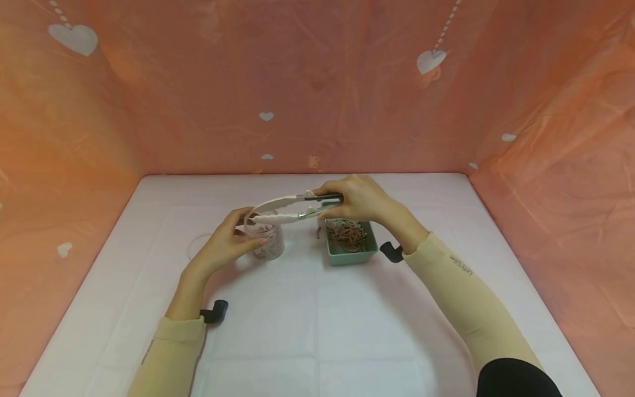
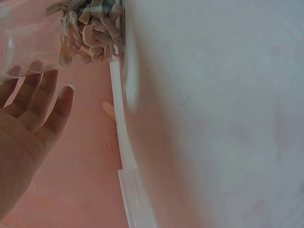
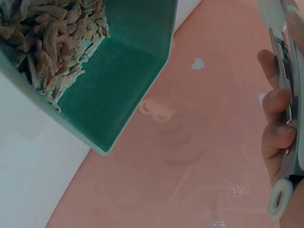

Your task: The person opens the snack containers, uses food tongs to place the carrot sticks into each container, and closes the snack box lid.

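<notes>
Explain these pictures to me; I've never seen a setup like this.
There is no machine: the left grip and right grip are a person's bare hands. The wide picture comes from a camera worn on the head, looking forward and down; the others come from cameras on the left and right wrists. On the white surface stand a clear jar and a green container, both with brown pieces inside. A faint round thing lies beside the left grip; I cannot make it out. The left grip holds the jar; the right grip holds tongs, their white tips at the jar's mouth.
</notes>
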The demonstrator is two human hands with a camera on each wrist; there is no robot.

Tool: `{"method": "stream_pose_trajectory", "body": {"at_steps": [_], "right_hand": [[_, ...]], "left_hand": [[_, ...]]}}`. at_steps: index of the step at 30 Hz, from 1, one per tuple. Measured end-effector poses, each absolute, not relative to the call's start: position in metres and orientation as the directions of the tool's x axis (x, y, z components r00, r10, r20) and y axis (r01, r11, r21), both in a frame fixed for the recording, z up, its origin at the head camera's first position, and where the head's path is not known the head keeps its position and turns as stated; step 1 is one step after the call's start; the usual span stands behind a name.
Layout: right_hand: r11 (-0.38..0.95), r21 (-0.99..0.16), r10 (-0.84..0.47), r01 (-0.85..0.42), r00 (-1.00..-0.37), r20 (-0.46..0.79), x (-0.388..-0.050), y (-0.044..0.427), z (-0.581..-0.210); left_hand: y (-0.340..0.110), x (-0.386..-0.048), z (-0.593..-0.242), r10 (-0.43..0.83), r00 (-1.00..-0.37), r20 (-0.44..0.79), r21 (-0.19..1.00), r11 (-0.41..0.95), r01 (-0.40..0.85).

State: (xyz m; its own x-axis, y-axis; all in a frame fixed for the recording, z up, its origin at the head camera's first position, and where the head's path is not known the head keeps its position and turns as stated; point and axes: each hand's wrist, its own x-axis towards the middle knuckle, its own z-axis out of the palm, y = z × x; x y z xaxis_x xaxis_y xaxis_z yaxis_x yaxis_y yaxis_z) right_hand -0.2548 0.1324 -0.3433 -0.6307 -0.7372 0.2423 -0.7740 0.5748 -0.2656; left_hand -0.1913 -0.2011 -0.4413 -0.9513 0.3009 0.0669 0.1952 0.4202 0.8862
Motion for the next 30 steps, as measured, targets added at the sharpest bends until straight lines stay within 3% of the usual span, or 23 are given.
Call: {"method": "stream_pose_trajectory", "body": {"at_steps": [14,24,30], "right_hand": [[0.600,-0.331,-0.656,-0.728,-0.685,0.318,-0.234,0.171,-0.333],[0.667,-0.271,-0.593,-0.694,-0.715,0.370,-0.219,0.226,-0.334],[0.722,-0.222,-0.577,-0.655,-0.748,0.328,-0.211,0.251,-0.334]], "left_hand": [[-0.199,-0.192,-0.443,0.301,-0.951,0.077,0.888,0.413,0.203],[-0.200,-0.190,-0.440,0.301,-0.950,0.078,0.883,0.422,0.206],[-0.200,-0.189,-0.439,0.308,-0.948,0.081,0.880,0.424,0.213]]}}
